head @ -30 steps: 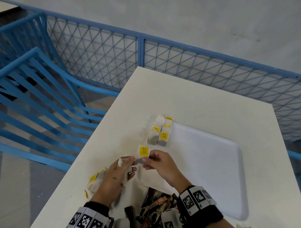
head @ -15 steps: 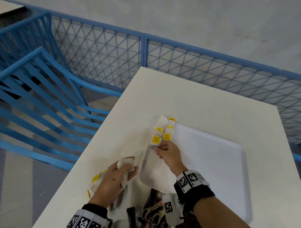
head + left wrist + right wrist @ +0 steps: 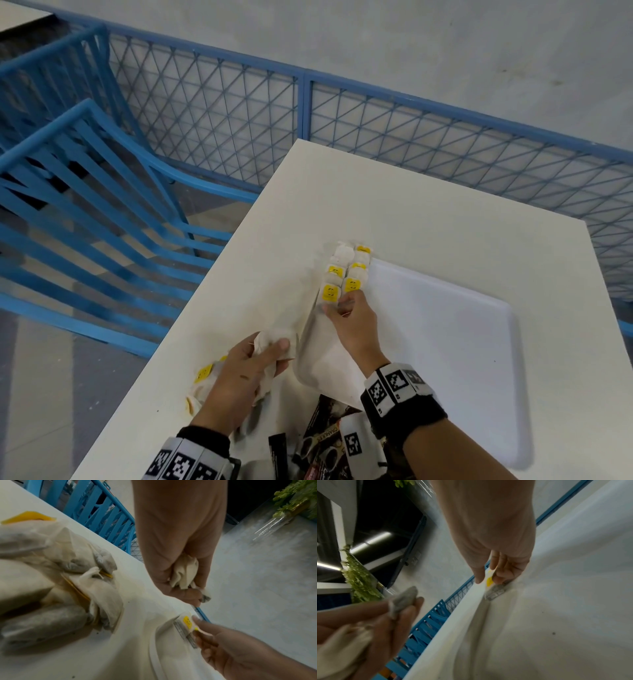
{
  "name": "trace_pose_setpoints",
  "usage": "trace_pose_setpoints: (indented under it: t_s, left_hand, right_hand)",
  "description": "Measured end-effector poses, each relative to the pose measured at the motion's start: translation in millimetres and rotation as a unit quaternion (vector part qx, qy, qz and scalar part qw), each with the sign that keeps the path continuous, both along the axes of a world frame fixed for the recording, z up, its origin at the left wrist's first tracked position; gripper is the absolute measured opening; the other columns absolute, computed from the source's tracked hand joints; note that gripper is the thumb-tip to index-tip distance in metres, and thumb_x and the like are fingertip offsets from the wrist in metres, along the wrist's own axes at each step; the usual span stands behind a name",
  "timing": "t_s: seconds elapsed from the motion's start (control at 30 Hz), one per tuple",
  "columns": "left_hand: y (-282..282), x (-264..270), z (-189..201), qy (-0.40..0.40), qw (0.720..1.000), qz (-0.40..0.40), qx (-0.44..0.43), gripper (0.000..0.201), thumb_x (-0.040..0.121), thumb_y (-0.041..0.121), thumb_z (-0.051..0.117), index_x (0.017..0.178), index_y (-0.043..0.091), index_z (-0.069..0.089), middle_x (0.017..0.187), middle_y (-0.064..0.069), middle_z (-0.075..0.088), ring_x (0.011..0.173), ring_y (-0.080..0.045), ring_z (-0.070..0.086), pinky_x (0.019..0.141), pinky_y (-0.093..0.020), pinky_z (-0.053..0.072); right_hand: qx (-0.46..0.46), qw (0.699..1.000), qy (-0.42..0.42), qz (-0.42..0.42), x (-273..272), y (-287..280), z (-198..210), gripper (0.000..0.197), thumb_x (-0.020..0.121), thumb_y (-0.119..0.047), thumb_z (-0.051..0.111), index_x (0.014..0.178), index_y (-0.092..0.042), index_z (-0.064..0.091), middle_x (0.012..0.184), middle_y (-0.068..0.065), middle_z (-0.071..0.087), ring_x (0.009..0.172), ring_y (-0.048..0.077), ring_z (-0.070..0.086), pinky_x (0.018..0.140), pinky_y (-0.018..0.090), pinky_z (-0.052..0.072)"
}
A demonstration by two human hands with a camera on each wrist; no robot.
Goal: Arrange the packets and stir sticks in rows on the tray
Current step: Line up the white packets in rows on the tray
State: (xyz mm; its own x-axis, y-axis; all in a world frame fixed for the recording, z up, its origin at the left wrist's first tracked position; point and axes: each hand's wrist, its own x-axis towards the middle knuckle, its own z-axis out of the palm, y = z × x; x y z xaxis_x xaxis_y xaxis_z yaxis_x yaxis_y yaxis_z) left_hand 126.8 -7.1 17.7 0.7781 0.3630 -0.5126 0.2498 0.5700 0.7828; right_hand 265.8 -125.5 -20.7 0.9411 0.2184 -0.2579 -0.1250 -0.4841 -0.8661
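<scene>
A white tray [image 3: 445, 342] lies on the white table [image 3: 411, 212]. Tea bags with yellow tags [image 3: 352, 270] lie in two short columns at its far left corner. My right hand [image 3: 337, 306] pinches the nearest tea bag [image 3: 330, 293] of the left column, down on the tray; the right wrist view shows its thumb and fingers [image 3: 498, 574] around the yellow tag [image 3: 489, 581]. My left hand [image 3: 274, 346] hovers beside the tray's left rim and grips a crumpled tea bag [image 3: 275, 337], also visible as a tea bag [image 3: 185, 573] in the left wrist view.
A loose pile of tea bags [image 3: 205, 377] lies on the table under my left wrist. Several dark packets [image 3: 322, 442] sit at the near table edge between my arms. A blue mesh railing [image 3: 411, 137] and blue chairs [image 3: 85, 212] border the table.
My right hand carried a tea bag away from the left hand to the near end of the left column on the tray. The left hand kept its bag and barely moved.
</scene>
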Motion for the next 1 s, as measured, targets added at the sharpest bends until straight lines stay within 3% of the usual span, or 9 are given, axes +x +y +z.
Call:
trace_pose_setpoints:
  t_s: [0.13, 0.23, 0.3, 0.43, 0.6, 0.77, 0.93, 1.0]
  left_hand:
    - [-1, 1, 0, 0.006, 1.0, -0.01, -0.003, 0.018, 0.088, 0.007, 0.058, 0.1, -0.005, 0.066, 0.094, -0.014, 0.071, 0.077, -0.013, 0.068, 0.069, -0.017, 0.055]
    - [-4, 2, 3, 0.0, 1.0, -0.031, 0.0, 0.02, 0.09, 0.007, 0.055, 0.102, -0.004, 0.066, 0.098, -0.018, 0.071, 0.084, -0.017, 0.069, 0.069, -0.018, 0.054]
    - [-5, 3, 5, -0.003, 0.999, -0.042, 0.003, 0.022, 0.09, 0.007, 0.054, 0.105, -0.005, 0.066, 0.102, -0.022, 0.07, 0.088, -0.021, 0.069, 0.07, -0.02, 0.055]
    - [-6, 4, 7, 0.004, 0.999, -0.021, 0.032, 0.021, 0.087, 0.006, 0.058, 0.105, -0.003, 0.063, 0.094, -0.02, 0.068, 0.078, -0.019, 0.066, 0.066, -0.019, 0.055]
    - [-5, 5, 8, 0.022, 0.998, -0.006, 0.053, 0.009, 0.085, 0.003, 0.061, 0.092, 0.007, 0.066, 0.075, -0.011, 0.066, 0.069, -0.018, 0.059, 0.062, -0.017, 0.054]
    - [-6, 4, 4, 0.021, 1.0, 0.011, 0.002, 0.016, 0.088, 0.005, 0.057, 0.103, 0.002, 0.062, 0.081, -0.013, 0.068, 0.08, -0.024, 0.063, 0.065, -0.019, 0.054]
    - [2, 0, 0, 0.042, 0.991, 0.02, -0.125, 0.023, 0.089, -0.002, 0.05, 0.112, -0.002, 0.056, 0.101, -0.021, 0.063, 0.089, -0.027, 0.062, 0.067, -0.025, 0.057]
    - [5, -2, 0, 0.039, 0.989, 0.013, -0.143, 0.026, 0.09, -0.006, 0.043, 0.114, -0.003, 0.053, 0.11, -0.025, 0.057, 0.094, -0.029, 0.059, 0.069, -0.029, 0.058]
  right_hand:
    - [0.07, 0.989, 0.052, 0.122, -18, 0, 18, 0.01, 0.087, -0.034, 0.061, 0.081, -0.026, 0.059, 0.077, -0.007, 0.063, 0.065, 0.007, 0.057, 0.064, 0.017, 0.044]
    - [0.104, 0.961, 0.103, 0.233, -31, -7, 30, 0.004, 0.088, -0.027, 0.062, 0.091, -0.027, 0.064, 0.086, -0.008, 0.065, 0.071, 0.005, 0.057, 0.055, 0.016, 0.044]
    - [0.107, 0.954, 0.114, 0.257, -35, -13, 30, 0.014, 0.087, -0.018, 0.065, 0.101, -0.019, 0.065, 0.09, -0.002, 0.066, 0.071, 0.005, 0.057, 0.055, 0.017, 0.045]
    - [0.118, 0.96, 0.135, 0.215, -36, -25, 31, 0.016, 0.084, -0.009, 0.066, 0.1, -0.005, 0.065, 0.081, 0.006, 0.066, 0.07, 0.013, 0.061, 0.062, 0.02, 0.05]
    - [0.127, 0.954, 0.178, 0.208, -38, -38, 35, 0.007, 0.083, -0.009, 0.067, 0.088, -0.009, 0.063, 0.087, 0.011, 0.067, 0.072, 0.015, 0.066, 0.075, 0.023, 0.055]
    - [0.129, 0.96, 0.172, 0.18, -38, -41, 34, 0.007, 0.083, -0.006, 0.066, 0.083, -0.009, 0.06, 0.083, 0.007, 0.064, 0.073, 0.018, 0.067, 0.072, 0.023, 0.055]
    - [0.173, 0.966, 0.188, 0.025, -24, -43, 21, 0.009, 0.08, 0.003, 0.065, 0.082, -0.003, 0.059, 0.083, 0.014, 0.066, 0.075, 0.023, 0.068, 0.075, 0.026, 0.057]
    - [0.183, 0.963, 0.196, -0.037, -16, -43, 15, 0.008, 0.08, 0.001, 0.066, 0.083, -0.002, 0.06, 0.083, 0.017, 0.067, 0.072, 0.023, 0.066, 0.07, 0.026, 0.057]
